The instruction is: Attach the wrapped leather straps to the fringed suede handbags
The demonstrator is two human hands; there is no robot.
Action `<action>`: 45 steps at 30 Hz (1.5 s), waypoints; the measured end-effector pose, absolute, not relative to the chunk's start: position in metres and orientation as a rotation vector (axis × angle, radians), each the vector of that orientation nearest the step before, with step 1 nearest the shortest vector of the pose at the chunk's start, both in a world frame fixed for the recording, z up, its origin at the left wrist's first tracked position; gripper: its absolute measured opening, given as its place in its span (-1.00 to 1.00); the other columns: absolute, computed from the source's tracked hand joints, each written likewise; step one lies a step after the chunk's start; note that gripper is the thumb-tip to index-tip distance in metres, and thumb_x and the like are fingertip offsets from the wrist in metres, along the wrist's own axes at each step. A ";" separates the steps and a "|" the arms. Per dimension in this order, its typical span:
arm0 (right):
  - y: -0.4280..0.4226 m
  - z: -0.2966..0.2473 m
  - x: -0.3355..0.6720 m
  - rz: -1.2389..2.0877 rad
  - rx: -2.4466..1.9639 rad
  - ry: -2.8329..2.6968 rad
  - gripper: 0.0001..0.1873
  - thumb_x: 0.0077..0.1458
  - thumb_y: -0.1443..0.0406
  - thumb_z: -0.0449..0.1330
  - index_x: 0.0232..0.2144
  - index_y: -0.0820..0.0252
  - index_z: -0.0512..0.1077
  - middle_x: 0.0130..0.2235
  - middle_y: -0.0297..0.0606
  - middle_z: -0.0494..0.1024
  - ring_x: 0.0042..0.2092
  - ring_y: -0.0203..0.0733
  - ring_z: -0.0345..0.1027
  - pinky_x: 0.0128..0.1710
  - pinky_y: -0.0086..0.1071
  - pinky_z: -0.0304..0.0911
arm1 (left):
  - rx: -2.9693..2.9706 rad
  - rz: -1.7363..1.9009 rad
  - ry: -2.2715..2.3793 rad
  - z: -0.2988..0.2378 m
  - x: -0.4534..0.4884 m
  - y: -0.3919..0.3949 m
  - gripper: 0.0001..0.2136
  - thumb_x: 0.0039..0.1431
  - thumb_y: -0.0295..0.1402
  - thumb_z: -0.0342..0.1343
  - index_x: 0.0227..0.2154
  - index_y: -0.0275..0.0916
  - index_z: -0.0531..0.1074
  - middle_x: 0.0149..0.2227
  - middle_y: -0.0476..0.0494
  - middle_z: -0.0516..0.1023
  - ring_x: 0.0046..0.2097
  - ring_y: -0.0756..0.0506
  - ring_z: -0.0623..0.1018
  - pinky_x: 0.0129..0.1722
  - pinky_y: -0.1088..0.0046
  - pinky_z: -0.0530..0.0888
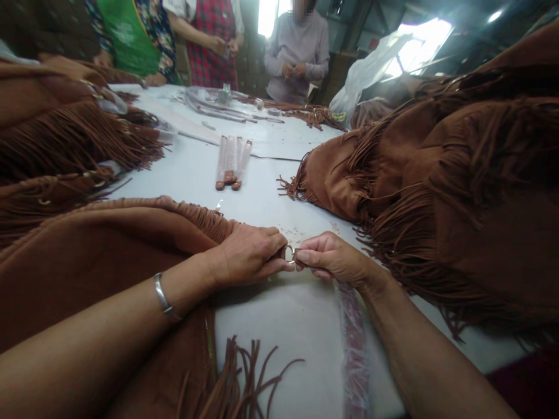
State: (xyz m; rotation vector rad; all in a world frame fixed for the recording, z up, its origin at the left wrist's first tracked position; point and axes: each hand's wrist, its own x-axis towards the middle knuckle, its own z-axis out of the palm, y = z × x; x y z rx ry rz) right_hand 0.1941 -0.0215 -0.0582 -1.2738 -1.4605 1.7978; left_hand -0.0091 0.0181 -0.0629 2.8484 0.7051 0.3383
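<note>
Your left hand (248, 254) and right hand (332, 259) are both closed in a narrow pinch at a small metal ring (289, 252), which sits between them just above the white desk (283, 349). A brown tab (297, 256) may be at your right fingertips, though it's too small to be sure. So small a hold could let the ring slip and drop into the fringe of the suede bag (109, 273) under your left forearm, where your bracelet (162, 297) might also snag strands. Beside your right forearm, a clear plastic bag (354, 372) holds reddish strips (354, 320). Farther up the desk, clear sleeves (231, 157) cover three brown-tipped straps (231, 179).
</note>
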 end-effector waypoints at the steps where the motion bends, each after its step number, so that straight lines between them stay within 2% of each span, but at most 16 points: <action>1: -0.023 -0.058 0.192 1.786 -1.269 -1.480 -0.67 -0.01 0.16 0.22 -0.52 0.39 0.42 -0.56 -0.37 0.37 -0.69 -0.57 0.00 -0.73 -0.56 -0.22 | 2.849 0.330 0.711 -0.063 -0.010 0.018 -0.66 0.21 -0.10 -0.13 -0.34 -0.28 0.36 -0.35 -0.11 0.46 -0.38 -0.07 0.46 -0.45 0.47 0.29; 4: -0.026 -0.060 0.184 1.698 -1.268 -1.511 -0.66 0.01 0.14 0.19 -0.51 0.38 0.41 -0.57 -0.39 0.36 -0.69 -0.56 0.02 -0.73 -0.56 -0.20 | 2.830 0.326 0.791 -0.064 -0.011 0.020 -0.66 0.20 -0.10 -0.13 -0.30 -0.28 0.37 -0.34 -0.13 0.47 -0.37 -0.09 0.47 -0.43 0.45 0.31; 7: -0.026 -0.062 0.180 1.572 -1.300 -1.496 -0.64 0.04 0.12 0.16 -0.53 0.35 0.38 -0.65 -0.46 0.27 -0.69 -0.54 0.00 -0.73 -0.57 -0.21 | 2.774 0.348 0.875 -0.066 -0.011 0.023 -0.69 0.19 -0.12 -0.08 -0.26 -0.29 0.35 -0.32 -0.13 0.48 -0.35 -0.09 0.48 -0.40 0.44 0.33; 11: -0.020 -0.065 0.191 1.720 -1.303 -1.456 -0.63 0.01 0.10 0.18 -0.53 0.36 0.38 -0.65 -0.45 0.26 -0.71 -0.56 -0.04 -0.75 -0.59 -0.27 | 2.728 0.342 0.728 -0.062 -0.011 0.026 -0.70 0.16 -0.21 -0.02 -0.11 -0.26 0.26 -0.27 -0.09 0.47 -0.33 -0.05 0.48 -0.40 0.49 0.33; 14: -0.015 -0.068 0.204 1.920 -1.248 -1.360 -0.63 -0.02 0.10 0.21 -0.55 0.36 0.38 -0.67 -0.46 0.25 -0.74 -0.58 -0.14 -0.79 -0.59 -0.32 | 2.782 0.296 0.565 -0.059 -0.009 0.022 -0.76 0.19 -0.21 -0.06 -0.18 -0.25 0.31 -0.27 -0.07 0.45 -0.35 -0.04 0.47 -0.43 0.49 0.31; 16: -0.012 -0.070 0.210 2.019 -1.200 -1.305 -0.64 -0.09 0.13 0.26 -0.59 0.36 0.36 -0.66 -0.44 0.28 -0.75 -0.58 -0.14 -0.80 -0.60 -0.31 | 2.833 0.286 0.492 -0.058 -0.008 0.018 -0.73 0.21 -0.16 -0.09 -0.22 -0.27 0.32 -0.30 -0.07 0.45 -0.35 -0.06 0.46 -0.44 0.46 0.30; 22: -0.013 -0.071 0.210 2.074 -1.161 -1.298 -0.65 -0.17 0.16 0.32 -0.63 0.37 0.35 -0.70 -0.46 0.25 -0.75 -0.57 -0.12 -0.81 -0.62 -0.27 | 2.959 0.329 0.448 -0.061 -0.005 0.008 -0.67 0.25 -0.12 -0.19 -0.29 -0.27 0.32 -0.35 -0.09 0.43 -0.38 -0.08 0.46 -0.43 0.43 0.30; 29: -0.026 -0.059 0.200 1.867 -1.353 -1.480 -0.64 0.01 0.10 0.20 -0.50 0.36 0.41 -0.73 -0.46 0.26 -0.75 -0.52 0.00 -0.80 -0.61 -0.24 | 2.865 0.327 0.689 -0.061 -0.005 0.012 -0.70 0.21 -0.13 -0.14 -0.34 -0.26 0.34 -0.36 -0.06 0.45 -0.43 -0.06 0.46 -0.52 0.45 0.24; 33: -0.028 -0.058 0.196 1.783 -1.349 -1.497 -0.64 0.04 0.11 0.18 -0.48 0.37 0.41 -0.70 -0.45 0.27 -0.73 -0.55 0.00 -0.77 -0.61 -0.23 | 2.862 0.321 0.798 -0.063 -0.005 0.014 -0.69 0.21 -0.11 -0.13 -0.32 -0.27 0.33 -0.35 -0.07 0.46 -0.41 -0.08 0.47 -0.51 0.45 0.24; 38: -0.024 -0.062 0.197 1.912 -1.287 -1.434 -0.64 0.04 0.11 0.18 -0.51 0.37 0.40 -0.72 -0.47 0.24 -0.75 -0.54 -0.03 -0.79 -0.61 -0.26 | 2.819 0.371 0.760 -0.064 -0.007 0.016 -0.65 0.17 -0.06 -0.06 -0.25 -0.27 0.34 -0.32 -0.09 0.44 -0.36 -0.06 0.45 -0.46 0.49 0.27; 41: -0.022 -0.066 0.199 2.061 -1.167 -1.284 -0.63 0.04 0.11 0.18 -0.54 0.35 0.38 -0.76 -0.52 0.16 -0.77 -0.55 -0.13 -0.81 -0.61 -0.24 | 2.803 0.410 0.649 -0.060 -0.010 0.019 -0.66 0.14 -0.06 -0.03 -0.26 -0.25 0.37 -0.34 -0.07 0.42 -0.39 -0.01 0.42 -0.46 0.52 0.27; 43: -0.022 -0.068 0.200 2.097 -1.112 -1.196 -0.63 0.04 0.10 0.17 -0.54 0.33 0.37 -0.77 -0.55 0.13 -0.78 -0.55 -0.17 -0.82 -0.62 -0.17 | 2.815 0.430 0.624 -0.055 -0.012 0.021 -0.71 0.15 -0.13 -0.01 -0.28 -0.27 0.38 -0.35 -0.07 0.42 -0.39 -0.01 0.41 -0.44 0.52 0.28; 45: -0.022 -0.068 0.201 2.069 -1.079 -1.170 -0.62 0.07 0.08 0.13 -0.49 0.34 0.39 -0.77 -0.52 0.19 -0.78 -0.53 -0.11 -0.80 -0.61 -0.07 | 2.856 0.443 0.644 -0.049 -0.013 0.022 -0.72 0.18 -0.17 -0.05 -0.27 -0.28 0.39 -0.36 -0.10 0.43 -0.33 -0.04 0.42 -0.37 0.50 0.30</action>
